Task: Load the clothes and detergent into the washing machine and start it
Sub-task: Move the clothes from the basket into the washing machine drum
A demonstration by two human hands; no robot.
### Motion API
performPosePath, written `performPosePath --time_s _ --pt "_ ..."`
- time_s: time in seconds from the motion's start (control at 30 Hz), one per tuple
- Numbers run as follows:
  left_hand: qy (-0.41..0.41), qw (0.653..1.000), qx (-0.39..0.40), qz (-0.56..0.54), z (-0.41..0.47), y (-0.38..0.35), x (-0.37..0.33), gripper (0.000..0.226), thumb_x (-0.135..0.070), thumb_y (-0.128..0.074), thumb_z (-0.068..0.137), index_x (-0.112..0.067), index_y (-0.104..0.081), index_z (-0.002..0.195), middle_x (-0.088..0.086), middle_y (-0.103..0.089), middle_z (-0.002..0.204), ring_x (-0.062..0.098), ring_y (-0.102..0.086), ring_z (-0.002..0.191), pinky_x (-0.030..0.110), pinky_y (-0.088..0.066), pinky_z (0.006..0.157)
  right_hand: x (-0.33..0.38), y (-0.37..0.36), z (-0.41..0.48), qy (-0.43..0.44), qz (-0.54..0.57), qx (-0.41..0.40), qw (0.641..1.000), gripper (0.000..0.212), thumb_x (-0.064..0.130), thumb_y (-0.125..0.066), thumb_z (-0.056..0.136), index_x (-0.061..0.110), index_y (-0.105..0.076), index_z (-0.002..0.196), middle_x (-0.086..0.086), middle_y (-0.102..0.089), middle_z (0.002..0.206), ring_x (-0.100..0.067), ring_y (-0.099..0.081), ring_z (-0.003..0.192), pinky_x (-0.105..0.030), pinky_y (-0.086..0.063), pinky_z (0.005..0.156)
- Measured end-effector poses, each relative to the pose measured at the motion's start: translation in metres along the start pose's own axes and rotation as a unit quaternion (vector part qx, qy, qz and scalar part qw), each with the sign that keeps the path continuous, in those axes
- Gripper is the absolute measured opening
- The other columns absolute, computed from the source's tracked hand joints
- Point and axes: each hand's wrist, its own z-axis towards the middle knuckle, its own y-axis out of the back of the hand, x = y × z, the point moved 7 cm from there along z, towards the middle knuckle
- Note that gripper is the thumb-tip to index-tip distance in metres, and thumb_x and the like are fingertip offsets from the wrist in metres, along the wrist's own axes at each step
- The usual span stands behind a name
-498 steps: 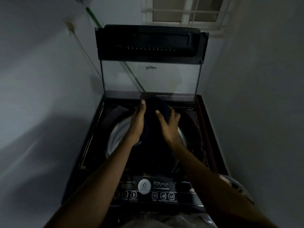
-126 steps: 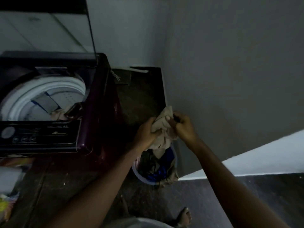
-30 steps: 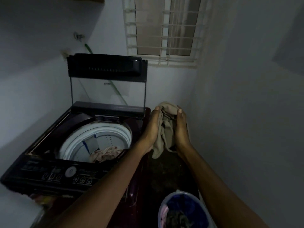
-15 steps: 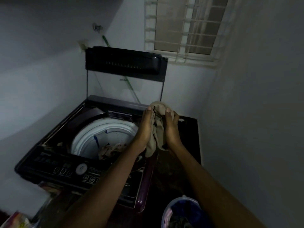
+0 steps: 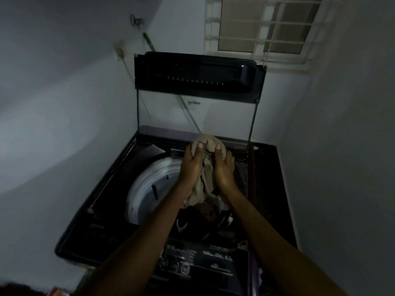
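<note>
A dark top-loading washing machine (image 5: 102, 201) stands in a dim corner with its glass lid (image 5: 196, 75) raised upright. Its white drum rim (image 5: 145, 184) shows on the left, and dark clothes (image 5: 192, 223) lie inside. My left hand (image 5: 191, 167) and my right hand (image 5: 223, 167) together hold a bunched beige garment (image 5: 206, 167) over the drum opening. The cloth hangs down between both palms. The control panel (image 5: 196, 261) runs along the machine's front edge, partly hidden by my forearms.
Walls close in on the left and right of the machine. A barred window (image 5: 265, 24) sits above the lid. A green hose (image 5: 186, 107) runs down the back wall behind the glass. A wall socket (image 5: 120, 51) is at upper left.
Both hands have carried the beige garment leftwards from beside the machine to over the drum. The view has swung to face the machine squarely, and the laundry basket has left view.
</note>
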Motion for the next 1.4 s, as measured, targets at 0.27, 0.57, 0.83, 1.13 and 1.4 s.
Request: performPosePath --time_s 0.27,0.57,0.83,1.13,1.4 --pt "0.071 0.997 0.035 0.012 0.040 0.047 0.046 0.037 -0.046 -0.047 0.099 -0.024 -0.047 0.128 0.000 -0.054 0.130 0.022 -0.054 0.122 0.039 -0.043 0.107 -0.023 -0.056 0.013 -0.011 -0.009 -0.042 0.999 0.026 0.038 -0.050 0.097 0.016 -0.044 0.110 -0.002 -0.053 0.112 -0.015 -0.054 0.100 -0.028 -0.043 0.084" --pt "0.143 0.929 0.139 0.310 0.057 0.082 0.096 0.053 -0.025 -0.046 0.103 -0.013 -0.030 0.152 0.008 -0.034 0.155 0.029 -0.034 0.142 0.040 -0.026 0.114 -0.090 -0.051 0.018 -0.128 -0.262 0.053 0.955 0.041 0.033 -0.053 0.094 0.009 -0.056 0.127 -0.009 -0.061 0.125 -0.026 -0.056 0.117 -0.025 -0.040 0.087" --pt "0.126 0.928 0.167 0.308 0.041 0.066 0.109 0.043 -0.028 -0.053 0.100 -0.022 -0.047 0.141 0.002 -0.049 0.146 0.024 -0.049 0.130 0.036 -0.039 0.109 -0.100 -0.009 0.006 -0.134 -0.282 0.013 0.950 0.027 0.016 -0.057 0.088 0.013 -0.069 0.112 -0.009 -0.068 0.118 -0.025 -0.060 0.114 -0.026 -0.043 0.092" --pt "0.025 0.924 0.190 0.332 -0.017 -0.013 0.082 0.031 -0.020 -0.058 0.095 -0.022 -0.059 0.126 -0.003 -0.064 0.127 0.019 -0.060 0.115 0.024 -0.043 0.090 -0.063 0.079 -0.030 -0.042 -0.260 -0.065 0.962 0.023 0.018 -0.055 0.092 -0.002 -0.067 0.093 -0.017 -0.069 0.096 -0.031 -0.064 0.094 -0.032 -0.047 0.078" --pt "-0.050 0.925 0.204 0.316 -0.130 -0.131 0.065 0.036 -0.030 -0.059 0.096 -0.024 -0.054 0.131 0.001 -0.060 0.130 0.021 -0.058 0.117 0.036 -0.048 0.097 -0.089 0.212 -0.084 -0.015 -0.258 -0.065 0.964 0.017 0.020 -0.055 0.091 0.011 -0.067 0.100 -0.007 -0.065 0.107 -0.022 -0.061 0.097 -0.025 -0.044 0.079"
